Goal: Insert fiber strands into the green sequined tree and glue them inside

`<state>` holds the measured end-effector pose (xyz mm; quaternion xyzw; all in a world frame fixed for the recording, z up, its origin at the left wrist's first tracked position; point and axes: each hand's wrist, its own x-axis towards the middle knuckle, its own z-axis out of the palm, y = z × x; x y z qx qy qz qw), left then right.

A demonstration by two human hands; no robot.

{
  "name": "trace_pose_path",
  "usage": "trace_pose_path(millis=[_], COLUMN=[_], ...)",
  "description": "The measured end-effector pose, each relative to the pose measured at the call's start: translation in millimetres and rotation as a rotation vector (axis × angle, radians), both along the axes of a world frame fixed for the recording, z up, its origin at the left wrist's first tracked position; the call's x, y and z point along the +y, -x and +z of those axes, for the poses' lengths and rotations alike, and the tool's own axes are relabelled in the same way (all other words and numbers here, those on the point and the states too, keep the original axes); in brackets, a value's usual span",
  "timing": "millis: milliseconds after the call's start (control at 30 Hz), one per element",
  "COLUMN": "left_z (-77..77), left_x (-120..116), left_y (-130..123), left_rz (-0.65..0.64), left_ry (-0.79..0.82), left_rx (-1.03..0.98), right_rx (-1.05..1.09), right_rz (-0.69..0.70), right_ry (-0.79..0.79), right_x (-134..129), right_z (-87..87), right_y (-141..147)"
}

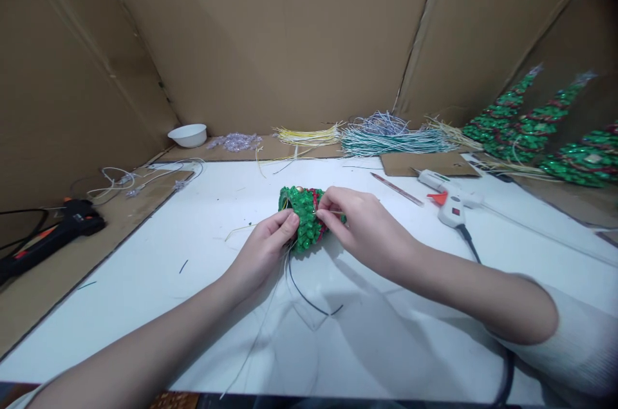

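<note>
A small green beaded Christmas tree (306, 223) with red garland lies on its side above the middle of the white table, its hollow base facing left. My left hand (264, 243) is closed on the rim of that base, thumb on the outside. Thin wires (309, 301), dark and pale, trail out of the base below my left hand. With thumb and forefinger my right hand (348, 214) pinches at the red garland on the tree's right side. A thin pale wire seems to be between those fingertips, but it is too small to be sure.
A white glue gun (447, 196) with a cord lies at right, near a brown pencil-like stick (396, 189). Wire bundles (396, 141), clear beads (235, 142) and a white bowl (188, 135) line the back. Finished-looking trees (541, 122) stand far right; a black glue gun (53, 235) lies left.
</note>
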<state>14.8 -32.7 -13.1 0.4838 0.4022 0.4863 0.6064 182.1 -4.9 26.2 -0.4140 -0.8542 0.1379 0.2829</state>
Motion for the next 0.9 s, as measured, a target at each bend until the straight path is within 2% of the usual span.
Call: trace_pose_path(millis=[267, 500, 900], left_z=[1.6, 0.7, -0.3], left_x=[-2, -2, 28], left_y=[-5, -14, -36], left_rz=[0.008, 0.075, 0.092], left_ry=[0.006, 0.022, 0.027], left_rx=[-0.039, -0.089, -0.122], right_rx=[-0.004, -0.049, -0.015], right_rz=[-0.075, -0.122, -0.145], right_ry=[-0.032, -0.003, 0.034], right_x=[0, 4, 37], right_z=[-2.2, 1.0, 5.9], right_y=[5, 3, -14])
